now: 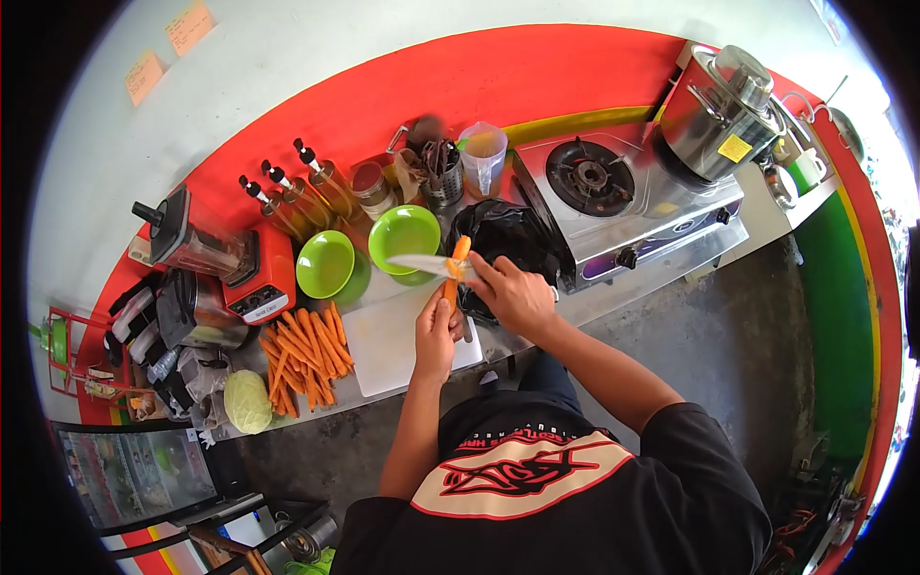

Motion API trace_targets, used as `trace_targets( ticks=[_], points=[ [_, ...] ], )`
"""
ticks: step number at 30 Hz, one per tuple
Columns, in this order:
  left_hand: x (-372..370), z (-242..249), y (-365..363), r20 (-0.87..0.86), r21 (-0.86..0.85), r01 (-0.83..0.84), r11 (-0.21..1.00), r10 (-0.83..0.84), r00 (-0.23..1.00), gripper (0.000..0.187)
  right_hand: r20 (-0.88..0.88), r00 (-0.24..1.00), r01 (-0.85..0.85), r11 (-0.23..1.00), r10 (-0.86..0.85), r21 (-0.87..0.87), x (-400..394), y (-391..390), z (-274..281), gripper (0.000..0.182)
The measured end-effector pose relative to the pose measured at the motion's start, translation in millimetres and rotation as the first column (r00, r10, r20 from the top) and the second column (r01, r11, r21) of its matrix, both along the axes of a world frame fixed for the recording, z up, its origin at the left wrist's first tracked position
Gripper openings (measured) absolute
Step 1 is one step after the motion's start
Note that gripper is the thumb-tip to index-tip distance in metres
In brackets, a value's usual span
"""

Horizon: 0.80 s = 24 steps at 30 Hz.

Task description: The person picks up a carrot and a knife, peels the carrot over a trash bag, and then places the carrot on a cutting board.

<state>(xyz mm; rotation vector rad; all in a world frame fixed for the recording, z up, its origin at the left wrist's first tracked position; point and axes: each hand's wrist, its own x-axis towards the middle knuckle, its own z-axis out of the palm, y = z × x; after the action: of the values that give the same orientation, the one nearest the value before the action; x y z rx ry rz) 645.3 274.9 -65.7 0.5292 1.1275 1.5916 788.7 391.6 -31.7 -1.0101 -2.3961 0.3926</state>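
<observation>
Large lettering is running across the person's black shirt (517, 479), but it is standing upside down to the camera and cannot be read with confidence. Two orange notes (189, 26) on the wall are bearing handwriting too small to read; a yellow label (735, 148) is showing on the steel pot (704, 125) at the far right, and small pale lettering on the red blender base (264, 273).

The left hand (437, 335) is closing around the lower part of one orange carrot (451, 290), holding it nearly upright between the white cutting board (388, 345) and the black bag (508, 225). The right hand (517, 300), coming in from the right with its wrist bent, is clamping one knife (419, 263), whose blade is pointing left across the carrot's upper part.

Two green bowls (326, 265) are sitting beyond the board, and three bottles (333, 187) with black spouts are standing farther back. Left of the board, a pile of carrots (309, 350) is overlapping too much to count; one cabbage (248, 402) is resting beside it. Two stove knobs (628, 258) are showing.
</observation>
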Motion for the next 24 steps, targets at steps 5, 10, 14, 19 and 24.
trace_targets(
  ticks=[5,10,14,19,24],
  points=[
    [0,-1,1,0.021,-0.023,0.007,1.0,-0.007,1.0,0.047,0.033,0.991,0.128,0.991,-0.127,-0.035,-4,14,-8,0.046],
    [3,-3,3,0.01,-0.052,-0.034,0.998,0.035,0.999,0.046,0.012,0.999,0.044,0.999,-0.043,-0.017,2,8,-9,0.045],
    [0,-10,6,-0.047,-0.016,-0.05,0.999,0.049,0.998,0.045,0.022,0.999,0.038,0.999,-0.038,-0.033,3,9,-11,0.046],
    [3,-12,10,-0.068,-0.029,-0.082,0.996,0.08,0.994,0.041,0.05,0.997,-0.066,0.996,0.063,0.064,1,0,-10,0.046],
    [2,-15,9,-0.135,0.018,-0.066,0.998,0.068,0.988,0.041,0.101,0.99,-0.096,0.995,0.096,-0.01,3,-12,-10,0.045]
  ],
)
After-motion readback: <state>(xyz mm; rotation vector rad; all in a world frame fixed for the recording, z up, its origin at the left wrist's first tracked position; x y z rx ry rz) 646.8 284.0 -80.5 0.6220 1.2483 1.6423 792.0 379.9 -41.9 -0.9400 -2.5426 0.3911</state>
